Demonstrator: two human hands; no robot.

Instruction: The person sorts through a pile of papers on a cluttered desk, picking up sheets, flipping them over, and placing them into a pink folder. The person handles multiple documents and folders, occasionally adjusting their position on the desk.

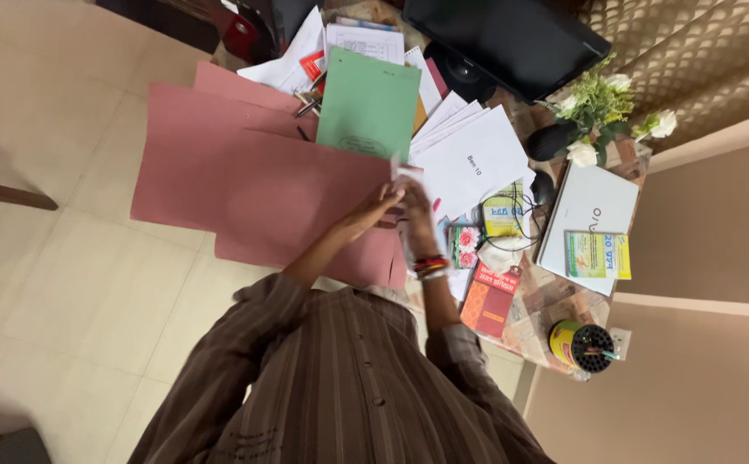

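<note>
My left hand (378, 209) and my right hand (417, 209) meet above the desk's near edge. Together they pinch a small pale pink paper slip (406, 171), held upright between the fingertips. My right wrist carries red and gold bangles (431, 267). Beneath the hands lie large pink folders (246, 176), spread open and hanging over the desk's left side. A green folder (368, 103) rests on top of them just beyond the slip. Loose white sheets (469, 159) fan out to the right of the hands.
A dark monitor (503, 34) stands at the back. On the right sit a white laptop (589, 210) with a yellow-green packet on it, white flowers (602, 107), a mouse (544, 186), a red booklet (488, 301) and a yellow pen holder (581, 345). A tiled floor (57, 258) lies at left.
</note>
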